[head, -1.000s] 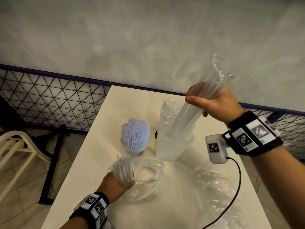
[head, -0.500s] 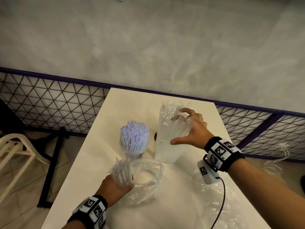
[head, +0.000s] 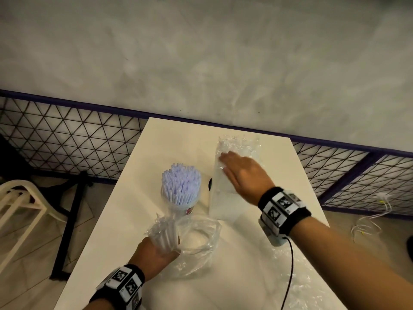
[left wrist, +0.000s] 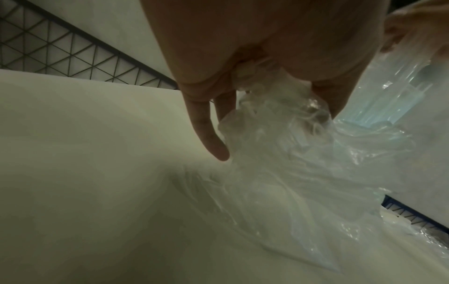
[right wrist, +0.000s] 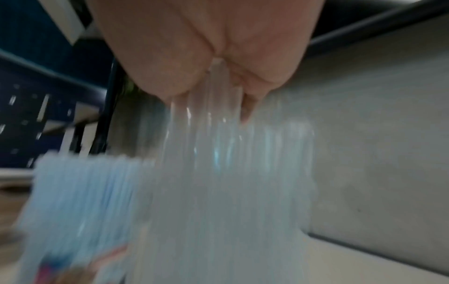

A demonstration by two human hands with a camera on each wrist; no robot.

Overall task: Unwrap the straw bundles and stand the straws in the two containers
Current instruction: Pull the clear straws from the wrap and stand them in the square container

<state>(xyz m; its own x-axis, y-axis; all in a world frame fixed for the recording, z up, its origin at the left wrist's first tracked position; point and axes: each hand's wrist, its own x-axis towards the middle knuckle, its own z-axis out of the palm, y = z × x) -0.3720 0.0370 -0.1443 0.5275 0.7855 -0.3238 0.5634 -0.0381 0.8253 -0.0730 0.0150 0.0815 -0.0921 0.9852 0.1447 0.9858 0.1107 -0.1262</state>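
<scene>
Your left hand (left wrist: 267,38) grips crinkled clear plastic wrap (left wrist: 279,163), trailing onto the pale surface (left wrist: 85,173).

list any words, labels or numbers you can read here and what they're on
No readable words or numbers in any view.
Round cup holding the lilac straws: a red and pink label patch at its base, too small to read from the head view, and smeared by blur in the right wrist view.
Left wristband and right wristband: black and white square marker patterns with tiny characters beside them, illegible.
Wrapping, tall clear container, table: no print seen.
</scene>
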